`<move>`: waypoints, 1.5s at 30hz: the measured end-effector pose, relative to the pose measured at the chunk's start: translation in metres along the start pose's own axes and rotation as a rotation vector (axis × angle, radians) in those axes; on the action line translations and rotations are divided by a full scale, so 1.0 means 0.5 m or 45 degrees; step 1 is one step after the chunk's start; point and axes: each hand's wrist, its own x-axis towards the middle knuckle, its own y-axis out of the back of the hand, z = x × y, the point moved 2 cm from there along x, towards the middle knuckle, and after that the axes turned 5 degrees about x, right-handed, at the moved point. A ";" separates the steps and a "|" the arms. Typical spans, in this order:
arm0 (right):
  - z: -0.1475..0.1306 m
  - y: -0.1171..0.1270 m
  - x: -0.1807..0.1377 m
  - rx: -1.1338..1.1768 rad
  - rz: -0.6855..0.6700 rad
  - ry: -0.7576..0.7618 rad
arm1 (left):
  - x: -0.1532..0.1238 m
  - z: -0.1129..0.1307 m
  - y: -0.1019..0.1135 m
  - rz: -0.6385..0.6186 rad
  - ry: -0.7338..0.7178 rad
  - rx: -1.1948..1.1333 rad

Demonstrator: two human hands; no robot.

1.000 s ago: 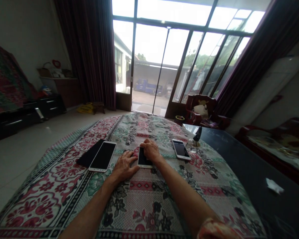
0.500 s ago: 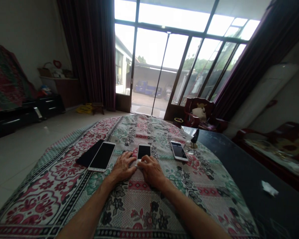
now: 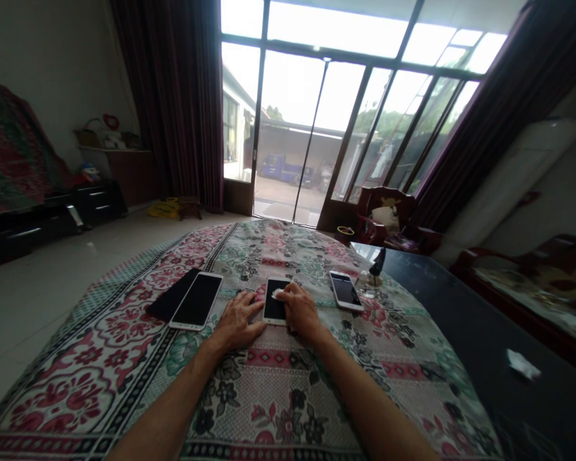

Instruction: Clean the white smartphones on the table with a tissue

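A white smartphone [image 3: 271, 310] with a dark screen lies flat on the patterned tablecloth in front of me. My right hand [image 3: 301, 312] pinches a small white wad, which looks like tissue [image 3: 277, 294], and presses it on the upper part of that screen. Beside the phone's left edge, my left hand [image 3: 240, 320] rests on the cloth with its fingers stretched out and its thumb by the lower corner. To the left lies a larger white phone [image 3: 198, 301], partly over a dark flat case [image 3: 166, 304]. Another white phone [image 3: 346, 291] lies to the right.
The floral tablecloth [image 3: 288, 410] covers the round-edged surface. Behind the right phone stands a small glass holder with a dark object [image 3: 376, 266]. A crumpled white tissue [image 3: 523, 365] lies on the black tabletop [image 3: 461, 333] at right. A carved wooden chair [image 3: 388, 214] stands by the glass doors.
My right hand has moved the white wad from the phone's lower end up to the upper part of its screen, uncovering the bottom edge. The left hand stays nearly in place.
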 end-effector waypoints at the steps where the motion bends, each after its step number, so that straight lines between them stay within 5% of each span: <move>1: 0.007 -0.001 0.014 -0.012 0.004 -0.014 | 0.000 0.001 0.001 -0.002 0.002 -0.003; 8: 0.020 -0.008 0.058 -0.038 -0.010 -0.035 | 0.003 0.002 0.003 -0.029 0.005 0.001; 24: -0.036 0.004 -0.108 0.156 -0.030 0.322 | 0.001 0.002 -0.001 0.013 -0.006 0.035; 39: 0.059 0.012 0.054 0.018 0.013 0.034 | 0.004 0.008 0.008 -0.031 0.025 0.029; 45: 0.068 0.006 0.033 0.095 0.060 0.109 | 0.005 0.008 0.008 -0.039 0.032 0.021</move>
